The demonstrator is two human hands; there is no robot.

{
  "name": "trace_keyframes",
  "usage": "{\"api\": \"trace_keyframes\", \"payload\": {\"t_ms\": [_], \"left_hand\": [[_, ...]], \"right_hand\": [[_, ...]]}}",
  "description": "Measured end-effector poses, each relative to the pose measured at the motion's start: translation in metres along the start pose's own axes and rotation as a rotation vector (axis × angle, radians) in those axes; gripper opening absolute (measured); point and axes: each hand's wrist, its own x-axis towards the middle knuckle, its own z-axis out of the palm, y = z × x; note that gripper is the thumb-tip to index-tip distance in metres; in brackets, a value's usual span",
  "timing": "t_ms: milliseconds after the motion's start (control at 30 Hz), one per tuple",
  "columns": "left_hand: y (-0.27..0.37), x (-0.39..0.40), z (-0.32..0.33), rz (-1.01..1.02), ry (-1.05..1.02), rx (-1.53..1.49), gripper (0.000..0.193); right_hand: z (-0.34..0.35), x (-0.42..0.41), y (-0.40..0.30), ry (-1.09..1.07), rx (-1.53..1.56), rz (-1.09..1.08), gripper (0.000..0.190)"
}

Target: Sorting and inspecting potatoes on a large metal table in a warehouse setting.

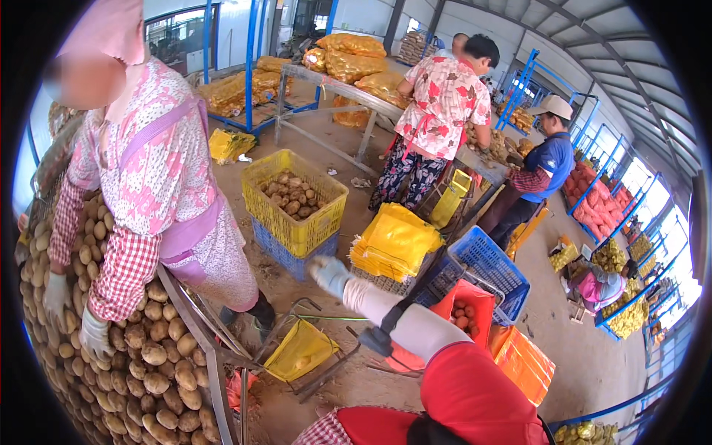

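Observation:
My right hand (330, 276), in a pale glove, reaches out beside the blue plastic crate (289, 253) that stands under a yellow crate (322, 231) part-filled with potatoes (292, 194). Its fingers look apart, with nothing visible in them. My left hand is out of view. Below my right hand, a yellow mesh bag (303, 347) hangs on a metal frame (328, 370), with what looks like a potato inside. At the left, a sorting table with a metal rim (214, 356) bears many potatoes (156, 382); a co-worker's gloved hands (95, 336) rest among them.
Yellow mesh bags (395, 239) are stacked right of the crates. Near my forearm stand blue crates (489, 267), a red bag (470, 295) of potatoes and an orange bag (523, 361). Co-workers (439, 105) stand at a farther table (345, 89). Filled sacks (356, 61) lie behind.

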Motion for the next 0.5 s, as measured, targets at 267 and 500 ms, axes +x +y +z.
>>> {"api": "trace_keyframes", "payload": {"t_ms": [267,500], "left_hand": [[0.005,0.021,-0.021,0.064,0.039,0.365,0.068],[0.002,0.027,-0.02,0.114,0.077,0.193,0.075]], "right_hand": [[0.058,-0.131,0.008,-0.412,-0.357,0.123,0.051],[0.073,-0.151,0.045,-0.352,-0.372,-0.013,0.041]]}}
